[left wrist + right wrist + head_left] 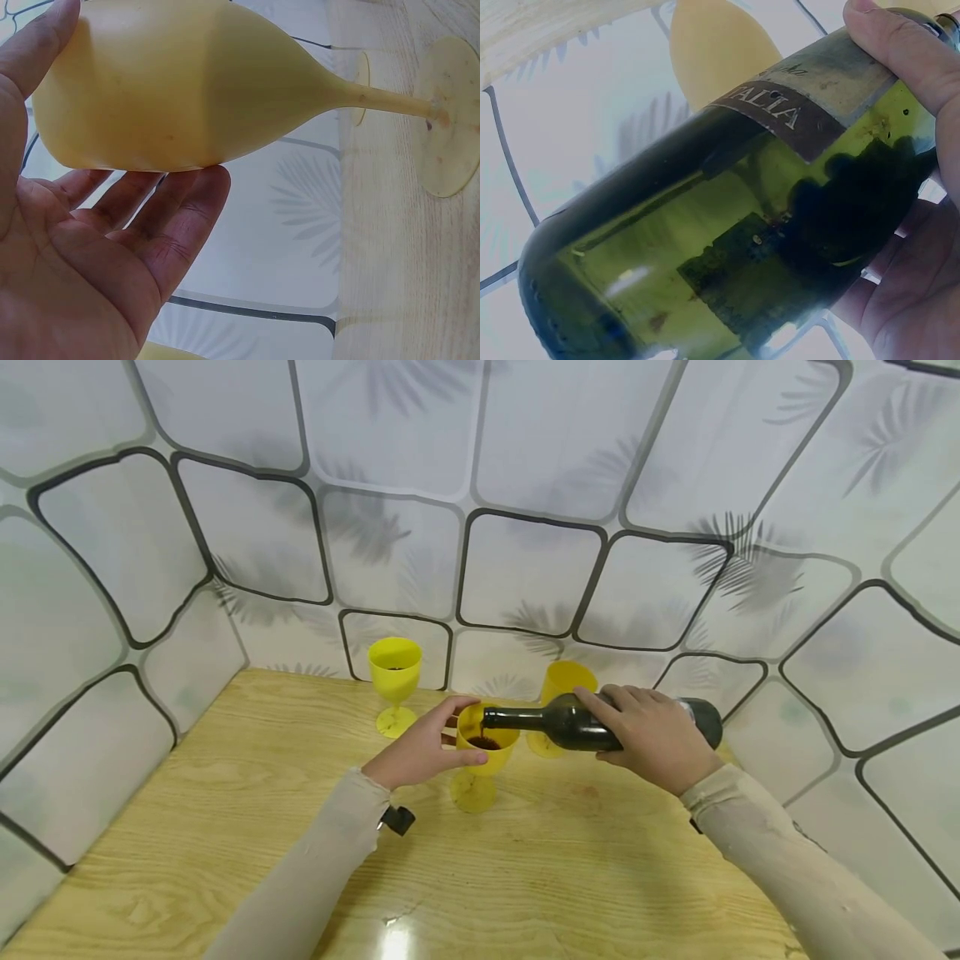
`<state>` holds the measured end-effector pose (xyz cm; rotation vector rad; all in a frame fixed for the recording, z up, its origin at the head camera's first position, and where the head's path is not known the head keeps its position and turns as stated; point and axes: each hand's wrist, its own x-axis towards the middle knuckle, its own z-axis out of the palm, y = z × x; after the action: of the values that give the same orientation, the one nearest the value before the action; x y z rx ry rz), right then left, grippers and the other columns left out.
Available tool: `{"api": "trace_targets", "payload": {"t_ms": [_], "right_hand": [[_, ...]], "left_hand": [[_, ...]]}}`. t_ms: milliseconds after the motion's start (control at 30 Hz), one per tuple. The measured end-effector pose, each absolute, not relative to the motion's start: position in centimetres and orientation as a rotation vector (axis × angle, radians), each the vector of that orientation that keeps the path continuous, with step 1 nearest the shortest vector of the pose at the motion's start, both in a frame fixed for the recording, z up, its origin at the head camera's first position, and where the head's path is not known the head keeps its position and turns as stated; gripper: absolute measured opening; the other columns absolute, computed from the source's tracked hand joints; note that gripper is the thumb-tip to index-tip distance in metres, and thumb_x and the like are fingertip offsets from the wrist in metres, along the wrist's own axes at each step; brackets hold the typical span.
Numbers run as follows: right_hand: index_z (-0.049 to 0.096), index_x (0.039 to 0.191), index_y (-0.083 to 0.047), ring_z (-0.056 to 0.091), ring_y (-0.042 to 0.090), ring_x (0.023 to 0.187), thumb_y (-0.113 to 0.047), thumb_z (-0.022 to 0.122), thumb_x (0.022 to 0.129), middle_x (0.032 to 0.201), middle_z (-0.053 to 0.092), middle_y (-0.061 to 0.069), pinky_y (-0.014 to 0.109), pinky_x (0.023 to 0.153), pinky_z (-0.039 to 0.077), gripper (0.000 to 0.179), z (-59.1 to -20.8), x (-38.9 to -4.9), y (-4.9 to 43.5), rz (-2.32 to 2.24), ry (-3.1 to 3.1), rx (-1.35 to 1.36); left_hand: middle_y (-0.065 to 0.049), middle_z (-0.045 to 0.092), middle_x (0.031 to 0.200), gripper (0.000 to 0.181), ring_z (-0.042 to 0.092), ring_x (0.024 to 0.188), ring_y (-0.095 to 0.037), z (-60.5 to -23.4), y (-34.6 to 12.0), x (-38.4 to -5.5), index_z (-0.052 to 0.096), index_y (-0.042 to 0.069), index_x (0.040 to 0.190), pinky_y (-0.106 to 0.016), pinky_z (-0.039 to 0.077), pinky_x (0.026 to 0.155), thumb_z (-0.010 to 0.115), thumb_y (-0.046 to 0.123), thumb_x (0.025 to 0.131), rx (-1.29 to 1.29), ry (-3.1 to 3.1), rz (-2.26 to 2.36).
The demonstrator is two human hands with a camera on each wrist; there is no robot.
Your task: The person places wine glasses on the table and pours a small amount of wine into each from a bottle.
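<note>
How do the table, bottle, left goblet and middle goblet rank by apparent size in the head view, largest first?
1. Table
2. Bottle
3. Left goblet and middle goblet: too alike to rank; the middle one is nearer.

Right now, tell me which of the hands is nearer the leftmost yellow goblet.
Left. The left hand is just in front and to the right of the leftmost goblet; the right hand is farther right, gripping the bottle.

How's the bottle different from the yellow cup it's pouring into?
The wine bottle is dark green; the goblet is yellow. The bottle is tipped sideways; the goblet is roughly upright. The bottle has a label; the goblet shows none. Both are held: goblet by left hand, bottle by right hand.
</note>
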<state>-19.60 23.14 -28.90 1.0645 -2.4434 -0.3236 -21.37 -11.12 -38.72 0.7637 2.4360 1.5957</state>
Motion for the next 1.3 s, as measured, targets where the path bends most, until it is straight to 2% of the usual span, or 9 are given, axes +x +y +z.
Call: {"api": "trace_targets", "payload": {"t_ms": [233,567,867,1300], "right_hand": [[0.053,0.149,-0.013,0.070,0.039,0.096,-0.040,0.099,0.066,0.117,0.067,0.018,0.054,0.081,0.060,0.098,-28.84,-19.52,23.31,-0.320,-2.444,1.063],[0.052,0.149,-0.013,0.070,0.039,0.095,-0.040,0.099,0.067,0.117,0.067,0.019,0.054,0.080,0.061,0.098,-28.78,-19.42,23.49,-0.322,-2.452,1.051],[0.053,0.148,-0.013,0.070,0.039,0.095,-0.039,0.099,0.067,0.117,0.067,0.018,0.054,0.080,0.060,0.097,-28.76,-19.35,23.51,-0.301,-2.459,1.049],[0.051,0.149,-0.015,0.070,0.038,0.095,-0.041,0.098,0.068,0.117,0.067,0.017,0.053,0.080,0.060,0.097,-29.05,-19.60,23.08,-0.303,-2.465,1.053]], "left_hand": [[-0.002,0.052,0.143,0.086,0.052,0.129,-0.025,-38.74,-10.93,-21.39,0.036,0.017,0.158,-0.046,0.048,0.108,0.081,0.042,0.090,0.769,2.435,1.594],[-0.002,0.053,0.143,0.084,0.053,0.128,-0.025,-38.79,-10.65,-21.52,0.036,0.017,0.158,-0.048,0.049,0.108,0.082,0.040,0.091,0.780,2.427,1.602],[0.000,0.052,0.143,0.088,0.052,0.130,-0.027,-38.68,-10.63,-21.49,0.036,0.017,0.159,-0.047,0.049,0.109,0.081,0.047,0.089,0.771,2.426,1.601],[0.002,0.052,0.142,0.087,0.053,0.127,-0.022,-38.79,-11.09,-21.44,0.036,0.020,0.159,-0.045,0.049,0.108,0.081,0.046,0.089,0.761,2.439,1.594]]}}
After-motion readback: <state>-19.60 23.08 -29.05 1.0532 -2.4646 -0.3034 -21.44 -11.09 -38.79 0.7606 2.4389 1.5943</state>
